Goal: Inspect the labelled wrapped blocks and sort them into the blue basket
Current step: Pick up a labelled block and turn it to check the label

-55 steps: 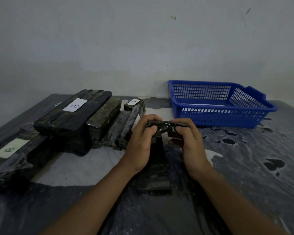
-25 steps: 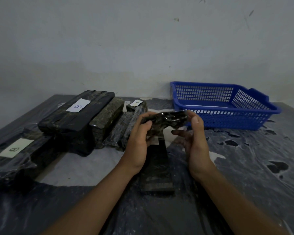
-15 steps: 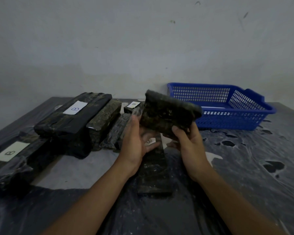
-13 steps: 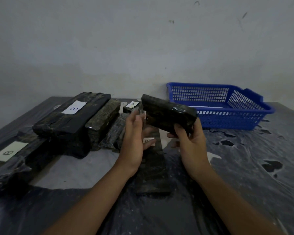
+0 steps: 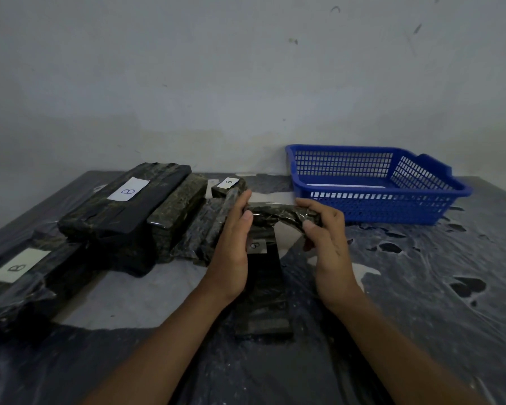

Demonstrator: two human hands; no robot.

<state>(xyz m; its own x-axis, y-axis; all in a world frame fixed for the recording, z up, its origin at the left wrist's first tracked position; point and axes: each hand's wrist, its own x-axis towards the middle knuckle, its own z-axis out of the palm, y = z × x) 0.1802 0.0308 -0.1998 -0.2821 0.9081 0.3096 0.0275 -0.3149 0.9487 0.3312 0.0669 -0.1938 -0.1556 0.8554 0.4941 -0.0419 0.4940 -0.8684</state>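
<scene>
From the head cam, you've got the small dark block wrapped in glossy black plastic film [image 5: 278,216] up off the table, held between both hands just in front of the blue plastic mesh basket [image 5: 371,200]. Your left hand [image 5: 234,247] has its fingers mostly straight against the block's left end with the thumb on the near face. Your right hand [image 5: 324,241] is curled round the right end, thumb pinching underneath.

Handling-wise, my guess is the block itself is stiff and fairly light for its size, since you're holding it by the ends with no sag. The wrap is the tricky bit: it looks shiny and loose, wrinkled at the ends, so it'll probably slide over the core if you only pinch film. Grab across the solid short ends or wrap your fingers round the middle, not the baggy corners.

Right below your hands a long dark wrapped block with a small white label [image 5: 262,287] lies on the plastic-covered grey table [image 5: 421,302]. Off to your left is a pile of bigger black wrapped blocks with white "B" labels [image 5: 123,209], which look heavier, so two hands under the long sides there. The basket looks empty apart from something pale on its floor, can't tell what.
</scene>
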